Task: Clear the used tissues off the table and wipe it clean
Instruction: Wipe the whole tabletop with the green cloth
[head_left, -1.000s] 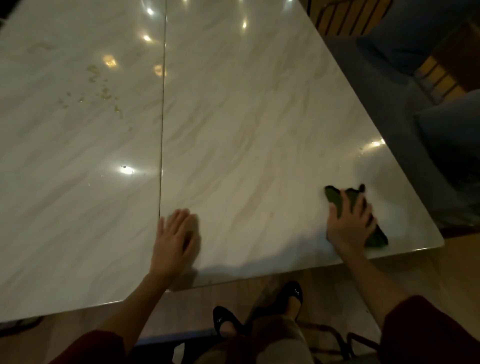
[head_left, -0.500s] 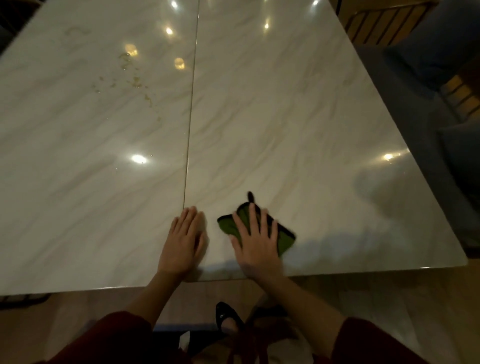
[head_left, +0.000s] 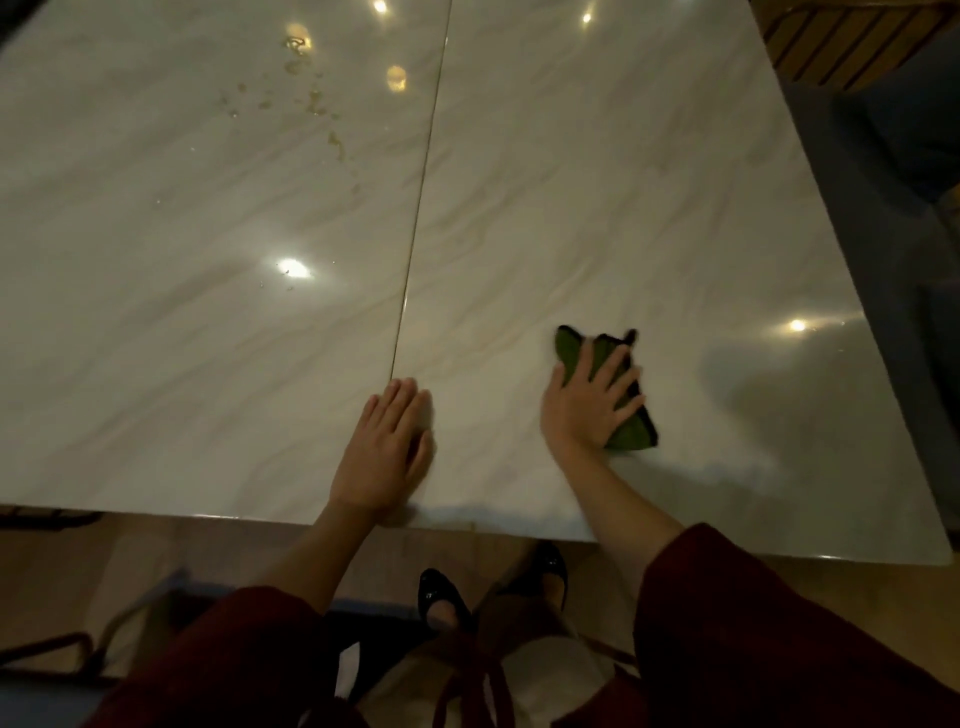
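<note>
Table (head_left: 571, 182) is pale marble in two slabs, and I see a thin seam (head_left: 421, 192) running away from me between them. On the right slab, close to the near edge, lies a green cloth (head_left: 631, 434) with a dark border, partly bunched under my right hand (head_left: 587, 405). That hand lies palm down on the cloth. Its fingers (head_left: 615, 364) are straight and spread apart, pressing the fabric flat to the marble rather than curling round it. Corners of the cloth stick out beyond the fingertips and below the little finger.

My left hand (head_left: 387, 452) rests flat on the bare marble just right of the seam, near the table's front edge, well apart from the cloth. Its fingers (head_left: 400, 400) are straight and held together, and it holds nothing.

Far out on the left slab I can see a scatter of yellowish spots (head_left: 311, 98). Dark red sleeves (head_left: 753, 623) cover both forearms, and black shoes (head_left: 441, 597) show on the floor below the edge.
</note>
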